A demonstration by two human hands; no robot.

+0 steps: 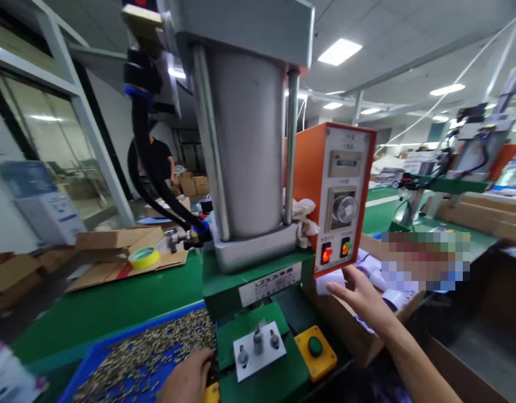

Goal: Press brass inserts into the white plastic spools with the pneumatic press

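Note:
A green press machine [258, 280] with a tall grey cylinder [245, 145] stands right in front of me. Its white fixture plate [260, 350] carries three small metal pins. My left hand [186, 378] rests at the edge of a blue tray [94, 364] full of small brass parts; whether its fingers hold any is hidden. My right hand [359, 294] reaches out, fingers apart, beside the orange control box [342, 196], just under its two lit switches, touching white paper [331, 280]. A yellow box with a green push button [315, 350] sits below it.
A cardboard box [359, 330] with papers stands at the right. Flat cardboard and a yellow tape roll [144, 257] lie on the green bench at the left. Black hoses [149, 168] hang from the press. A person in black [161, 159] stands far back. Another press [472, 151] is far right.

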